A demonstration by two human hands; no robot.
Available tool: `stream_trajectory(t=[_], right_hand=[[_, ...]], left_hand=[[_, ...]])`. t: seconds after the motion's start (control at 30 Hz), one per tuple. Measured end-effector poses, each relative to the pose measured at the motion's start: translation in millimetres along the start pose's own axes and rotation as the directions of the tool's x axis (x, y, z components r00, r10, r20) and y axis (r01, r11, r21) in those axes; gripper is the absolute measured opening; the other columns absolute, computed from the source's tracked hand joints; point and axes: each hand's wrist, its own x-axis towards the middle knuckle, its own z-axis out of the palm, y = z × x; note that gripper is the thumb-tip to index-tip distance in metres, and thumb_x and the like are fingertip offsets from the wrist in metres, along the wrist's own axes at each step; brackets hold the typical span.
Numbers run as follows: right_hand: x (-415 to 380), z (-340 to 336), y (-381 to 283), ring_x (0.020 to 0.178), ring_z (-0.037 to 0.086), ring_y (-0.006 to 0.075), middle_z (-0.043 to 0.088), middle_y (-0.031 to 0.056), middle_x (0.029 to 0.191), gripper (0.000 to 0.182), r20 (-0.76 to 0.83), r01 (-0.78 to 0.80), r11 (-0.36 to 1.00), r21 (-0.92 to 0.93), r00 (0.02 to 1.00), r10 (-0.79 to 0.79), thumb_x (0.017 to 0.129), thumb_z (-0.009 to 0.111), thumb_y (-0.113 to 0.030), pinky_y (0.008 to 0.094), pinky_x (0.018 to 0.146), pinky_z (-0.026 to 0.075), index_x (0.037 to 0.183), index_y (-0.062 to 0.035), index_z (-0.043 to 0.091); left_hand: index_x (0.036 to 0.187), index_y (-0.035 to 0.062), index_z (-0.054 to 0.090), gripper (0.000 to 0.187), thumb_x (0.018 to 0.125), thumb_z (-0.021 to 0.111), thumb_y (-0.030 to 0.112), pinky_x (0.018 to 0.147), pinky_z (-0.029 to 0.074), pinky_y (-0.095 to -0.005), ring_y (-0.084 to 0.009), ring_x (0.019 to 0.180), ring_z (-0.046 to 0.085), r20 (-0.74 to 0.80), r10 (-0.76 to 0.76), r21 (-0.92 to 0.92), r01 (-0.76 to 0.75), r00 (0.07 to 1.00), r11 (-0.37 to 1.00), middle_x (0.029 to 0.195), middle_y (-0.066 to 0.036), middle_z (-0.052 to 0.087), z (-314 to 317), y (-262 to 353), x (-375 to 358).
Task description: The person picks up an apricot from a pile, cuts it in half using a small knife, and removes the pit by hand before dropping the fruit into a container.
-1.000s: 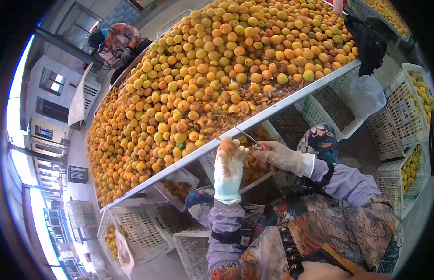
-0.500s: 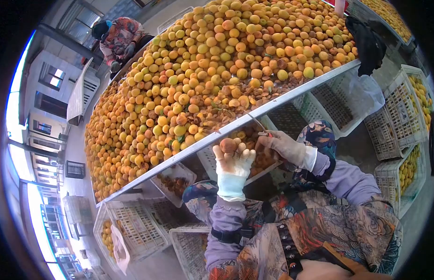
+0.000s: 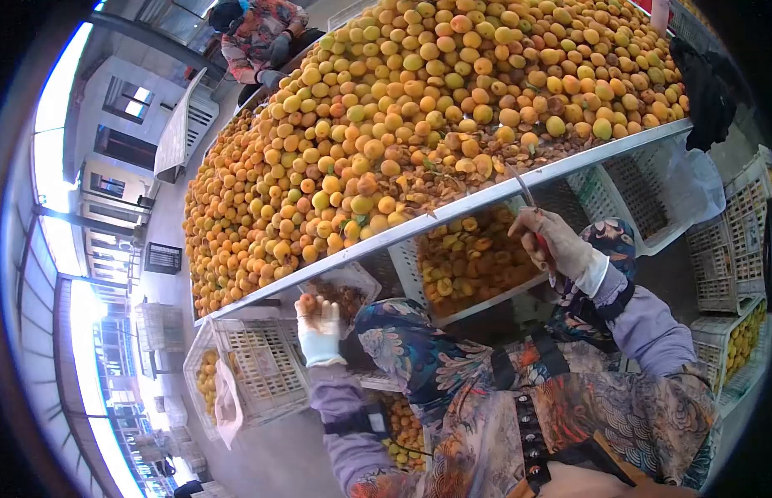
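Observation:
My left hand (image 3: 320, 330), in a white glove, is at the lower left over a small white crate (image 3: 363, 278) of brown scraps. Its fingers are curled around a brownish apricot (image 3: 309, 304), partly hidden by them. My right hand (image 3: 562, 247), gloved too, grips a knife (image 3: 521, 186) with a reddish handle, blade pointing up towards the table's metal edge (image 3: 452, 207). Below that hand, a white crate (image 3: 409, 278) holds halved apricots (image 3: 469, 261). A large heap of apricots (image 3: 386, 116) covers the table, with brown pieces near its edge.
A co-worker (image 3: 257, 41) sits at the table's far left. White crates of apricots stand at the lower left (image 3: 257, 357) and right (image 3: 726, 249). A crate with a clear plastic bag (image 3: 693, 187) is under the table's right end. Black cloth (image 3: 706, 91) hangs from the corner.
My left hand has moved left and down with the brownish apricot, from before the table edge to the small scrap crate. My right hand has lifted slightly, knife tilted more upright. The view has shifted.

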Motion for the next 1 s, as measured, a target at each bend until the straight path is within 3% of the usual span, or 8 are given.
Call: stream_trajectory(t=[0.1,0.23,0.3,0.43,0.5,0.57,0.7,1.0], right_hand=[[1,8,-4,0.036,0.044,0.0051,0.050,-0.0020,0.054,0.037,-0.062,-0.067,0.997,-0.032,0.996,0.065,0.093,0.051,-0.043,0.0206,0.031,0.033,0.090,-0.0065,0.057],[0,5,-4,0.037,0.042,0.0055,0.048,-0.0029,0.057,0.037,-0.053,-0.086,0.991,-0.106,0.995,0.081,0.093,0.050,-0.042,0.0198,0.034,0.034,0.090,-0.0066,0.057],[3,7,-4,0.036,0.041,0.0057,0.050,-0.0020,0.060,0.031,-0.121,-0.175,0.967,-0.184,0.980,0.155,0.093,0.051,-0.038,0.0197,0.034,0.033,0.089,-0.0074,0.058],[9,15,9,0.048,0.046,0.0051,0.052,-0.0022,0.063,0.028,-0.142,-0.155,0.947,-0.283,0.983,0.119,0.089,0.059,-0.035,0.0197,0.040,0.037,0.094,-0.0077,0.056],[10,18,14,0.052,0.045,0.0038,0.052,-0.0027,0.067,0.026,-0.110,-0.097,0.946,-0.309,0.992,0.066,0.088,0.062,-0.032,0.0187,0.044,0.037,0.097,-0.0086,0.055],[10,15,23,0.051,0.043,0.0037,0.051,-0.0036,0.066,0.023,-0.103,-0.063,0.956,-0.286,0.994,0.035,0.089,0.061,-0.030,0.0188,0.044,0.035,0.096,-0.0097,0.054],[3,17,21,0.051,0.043,0.0036,0.050,-0.0048,0.066,0.021,-0.101,-0.115,0.947,-0.299,0.991,0.088,0.090,0.060,-0.030,0.0194,0.043,0.034,0.096,-0.0102,0.054],[1,27,11,0.050,0.045,0.0047,0.050,-0.0036,0.065,0.023,-0.053,-0.148,0.955,-0.257,0.989,0.139,0.090,0.059,-0.033,0.0196,0.044,0.038,0.097,-0.0109,0.054]], left_hand=[[0.109,0.0113,0.058,0.028,0.090,0.059,0.032,0.079,0.050,-0.0374,-0.0218,0.084,0.059,-0.223,0.001,0.377,0.085,0.975,0.922,0.097,-0.007,0.061,-32,18,21],[0.117,0.0065,0.053,0.031,0.091,0.057,0.023,0.081,0.049,-0.0349,-0.0217,0.091,0.059,-0.363,0.153,0.623,0.117,0.919,0.773,0.108,-0.010,0.057,-30,17,30],[0.121,0.0009,0.050,0.034,0.090,0.056,0.015,0.086,0.047,-0.0320,-0.0214,0.098,0.056,0.012,0.449,0.698,-0.329,0.894,0.636,0.115,-0.012,0.054,23,0,18],[0.122,-0.0033,0.049,0.038,0.087,0.058,0.007,0.094,0.042,-0.0301,-0.0210,0.106,0.054,0.456,0.400,0.735,-0.590,0.795,0.335,0.117,-0.014,0.056,107,-27,31],[0.123,-0.0008,0.050,0.044,0.084,0.061,0.017,0.094,0.042,-0.0332,-0.0252,0.108,0.054,0.539,0.360,0.744,-0.631,0.761,0.220,0.119,-0.015,0.056,134,-46,52],[0.124,0.0045,0.051,0.053,0.079,0.065,0.028,0.094,0.042,-0.0383,-0.0312,0.109,0.053,0.587,0.288,0.810,-0.542,0.757,-0.225,0.118,-0.017,0.057,158,-53,65],[0.119,0.0107,0.054,0.053,0.072,0.068,0.032,0.087,0.043,-0.0433,-0.0346,0.106,0.050,0.673,0.218,0.643,-0.415,0.707,-0.643,0.113,-0.017,0.054,168,-72,96],[0.111,0.0057,0.054,0.048,0.071,0.071,0.028,0.084,0.044,-0.0447,-0.0366,0.101,0.052,0.706,0.220,0.648,-0.489,0.673,-0.584,0.109,-0.020,0.053,160,-67,93]])
